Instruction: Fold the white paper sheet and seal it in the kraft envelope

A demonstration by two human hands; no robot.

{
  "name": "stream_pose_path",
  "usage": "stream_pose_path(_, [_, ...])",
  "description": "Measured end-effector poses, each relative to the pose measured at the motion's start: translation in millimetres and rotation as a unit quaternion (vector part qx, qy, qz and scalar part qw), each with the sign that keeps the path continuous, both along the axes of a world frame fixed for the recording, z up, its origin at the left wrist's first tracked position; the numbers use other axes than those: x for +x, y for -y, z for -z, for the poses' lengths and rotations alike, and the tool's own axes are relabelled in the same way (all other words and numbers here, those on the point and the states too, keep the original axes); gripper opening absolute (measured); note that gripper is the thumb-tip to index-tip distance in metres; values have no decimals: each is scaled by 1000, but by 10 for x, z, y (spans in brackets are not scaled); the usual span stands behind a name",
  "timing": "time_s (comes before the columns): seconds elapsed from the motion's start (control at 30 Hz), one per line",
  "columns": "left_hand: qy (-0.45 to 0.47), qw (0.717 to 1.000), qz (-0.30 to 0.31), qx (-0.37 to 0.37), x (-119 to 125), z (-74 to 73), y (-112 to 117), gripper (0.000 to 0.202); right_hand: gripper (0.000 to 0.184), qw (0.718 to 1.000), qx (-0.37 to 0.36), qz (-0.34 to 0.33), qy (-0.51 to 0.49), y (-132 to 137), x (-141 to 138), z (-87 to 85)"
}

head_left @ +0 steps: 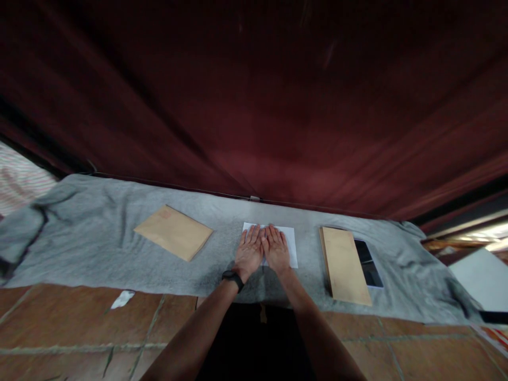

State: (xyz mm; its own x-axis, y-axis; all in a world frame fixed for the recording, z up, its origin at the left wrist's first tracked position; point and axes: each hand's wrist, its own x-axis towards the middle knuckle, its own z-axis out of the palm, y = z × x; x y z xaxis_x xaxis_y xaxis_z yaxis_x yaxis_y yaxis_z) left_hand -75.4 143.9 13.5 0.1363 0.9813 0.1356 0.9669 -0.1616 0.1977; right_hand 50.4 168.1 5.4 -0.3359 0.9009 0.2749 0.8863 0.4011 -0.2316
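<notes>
A white sheet of paper (pixel 291 246) lies on the grey cloth in front of me, partly covered by both hands. My left hand (pixel 249 251), with a black watch on its wrist, rests flat on the paper's left part, fingers stretched forward. Beside it, my right hand (pixel 277 251) presses flat on the middle of the sheet, its thumb meeting the left hand. Neither hand grips anything. To the left lies a brown envelope (pixel 174 233), set at an angle. On the right is a stack of brown envelopes (pixel 345 264).
A dark tablet-like device (pixel 368 263) sticks out from beneath the envelope stack's right side. The grey cloth (pixel 99 238) covers the long surface. Behind it hangs a dark red curtain (pixel 254 132). A white scrap (pixel 123 299) lies on the brown floor tiles (pixel 71 317).
</notes>
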Motion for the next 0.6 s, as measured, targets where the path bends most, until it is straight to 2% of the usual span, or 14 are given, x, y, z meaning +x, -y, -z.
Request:
stream_pose_path(0.37, [16, 996, -91, 13, -59, -1, -80, 63, 57, 996, 52, 53, 38, -41, 436, 113])
stream_pose_path(0.53, [20, 993, -116, 17, -200, -22, -78, 64, 58, 996, 56, 65, 31, -14, 539, 108])
stream_pose_path(0.6, [18, 991, -131, 25, -181, -41, -53, 64, 59, 996, 53, 67, 29, -8, 544, 105])
